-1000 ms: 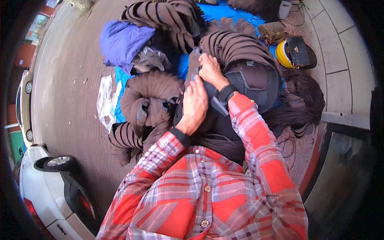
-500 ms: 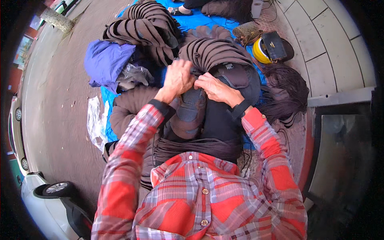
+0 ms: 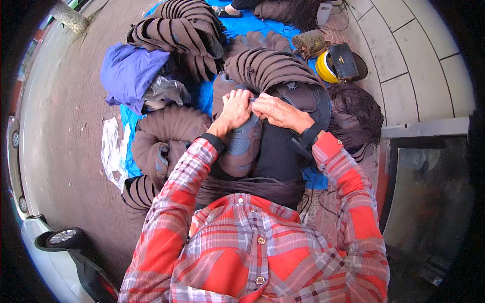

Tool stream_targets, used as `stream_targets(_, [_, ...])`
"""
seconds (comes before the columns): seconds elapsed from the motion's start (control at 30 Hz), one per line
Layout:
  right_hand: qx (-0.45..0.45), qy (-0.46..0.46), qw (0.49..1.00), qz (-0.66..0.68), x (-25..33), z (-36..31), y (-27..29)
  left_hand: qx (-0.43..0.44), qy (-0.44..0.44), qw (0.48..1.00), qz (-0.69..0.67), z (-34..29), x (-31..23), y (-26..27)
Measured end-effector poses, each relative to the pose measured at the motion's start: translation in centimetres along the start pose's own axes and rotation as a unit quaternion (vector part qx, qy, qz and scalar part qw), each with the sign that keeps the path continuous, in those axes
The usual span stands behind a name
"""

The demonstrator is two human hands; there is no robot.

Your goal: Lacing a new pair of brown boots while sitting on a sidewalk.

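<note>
My left hand (image 3: 235,110) and my right hand (image 3: 278,112) meet above my lap, fingers pinched together. A tiny bluish-dark bit shows between the fingertips, too small to name. Beneath them, across my thigh, lies a brown piece with a grey-blue mesh panel (image 3: 242,144), which looks like a shoe upper. Just beyond my right hand stands a nested stack of brown shoe uppers (image 3: 270,68), with the nearest one's padded tongue (image 3: 302,98) showing. A bundle of dark cords, apparently laces (image 3: 237,189), lies over my lap.
More stacked uppers (image 3: 174,38) and a curled row (image 3: 172,126) lie left, on a blue sheet (image 3: 252,26). Near them are a purple cloth (image 3: 132,73) and clear plastic (image 3: 113,151). At right sit a dark cord heap (image 3: 356,118), a yellow container (image 3: 325,69) and a black purse (image 3: 343,60).
My left hand has come down slightly and turned, its fingers now close against the right hand's. The right hand has shifted a little rightward. The view has also shifted slightly.
</note>
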State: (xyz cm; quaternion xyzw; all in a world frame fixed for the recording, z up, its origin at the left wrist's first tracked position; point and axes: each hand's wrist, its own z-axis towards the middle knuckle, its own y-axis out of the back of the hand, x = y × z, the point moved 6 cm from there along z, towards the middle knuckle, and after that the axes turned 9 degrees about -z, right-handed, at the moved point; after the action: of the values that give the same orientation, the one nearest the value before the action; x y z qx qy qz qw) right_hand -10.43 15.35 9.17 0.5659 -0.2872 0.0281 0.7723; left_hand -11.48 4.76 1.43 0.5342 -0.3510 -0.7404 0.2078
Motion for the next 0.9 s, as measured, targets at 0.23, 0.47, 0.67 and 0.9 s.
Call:
stream_targets(0.23, [0.015,0.009,1.000,-0.026,-0.1,1.3,-0.4,-0.021,-0.021,0.994,-0.103,-1.6,-0.5,1.3])
stream_targets(0.47, [-0.076,-0.209,0.975,-0.019,-3.4,4.3,-3.4,-0.119,0.178,0.948,-0.236,-8.3,0.3,2.0])
stream_targets(0.67, [-0.068,-0.237,0.968,-0.036,-5.9,5.9,-6.6,-0.116,0.138,0.978,0.106,-8.4,-2.8,1.8])
stream_targets(0.9, [-0.343,-0.285,0.895,0.008,-5.3,3.7,-2.0,-0.038,0.083,0.996,-0.025,-10.1,-3.0,4.1])
